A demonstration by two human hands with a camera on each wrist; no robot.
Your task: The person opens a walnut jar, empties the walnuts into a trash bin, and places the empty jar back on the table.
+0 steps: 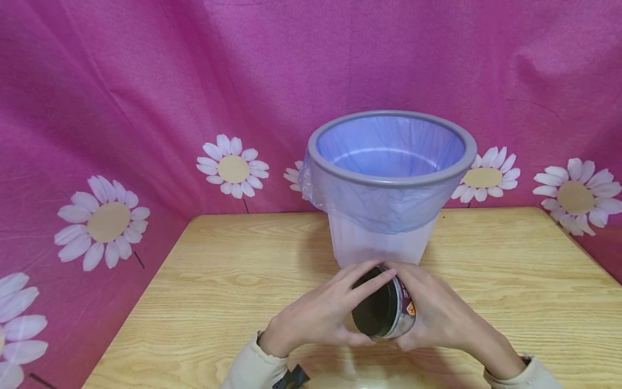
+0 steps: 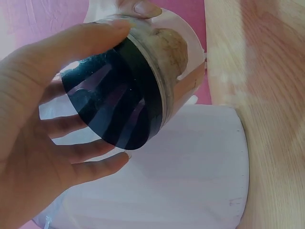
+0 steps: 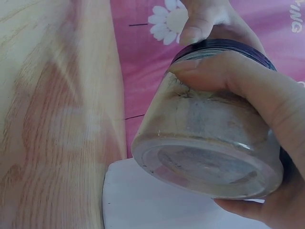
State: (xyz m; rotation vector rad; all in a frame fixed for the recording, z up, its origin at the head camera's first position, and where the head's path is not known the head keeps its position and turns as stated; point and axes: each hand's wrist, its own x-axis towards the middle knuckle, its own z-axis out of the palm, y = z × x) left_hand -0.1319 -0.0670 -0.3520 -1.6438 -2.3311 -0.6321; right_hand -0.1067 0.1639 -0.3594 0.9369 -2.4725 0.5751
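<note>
A clear jar (image 3: 205,114) with a dark lid (image 1: 375,309) is tilted on its side between my two hands, just in front of the bin. My left hand (image 1: 320,310) grips the lid, its thumb on the lid's edge and its fingers spread round the far side. Around the jar's body curls my right hand (image 1: 439,313), the thumb pressing near the lid. Through the wall and past a label (image 2: 190,78), something brownish shows inside the jar. In the right wrist view the jar's round base faces the camera.
Behind the hands stands a pale waste bin (image 1: 384,246) with a grey rim (image 1: 389,181) and a bluish-purple liner (image 1: 389,208) folded over its outside. It rests on a wood-grain table (image 1: 233,281). A pink cloth (image 1: 272,65) with daisies hangs behind and at the sides.
</note>
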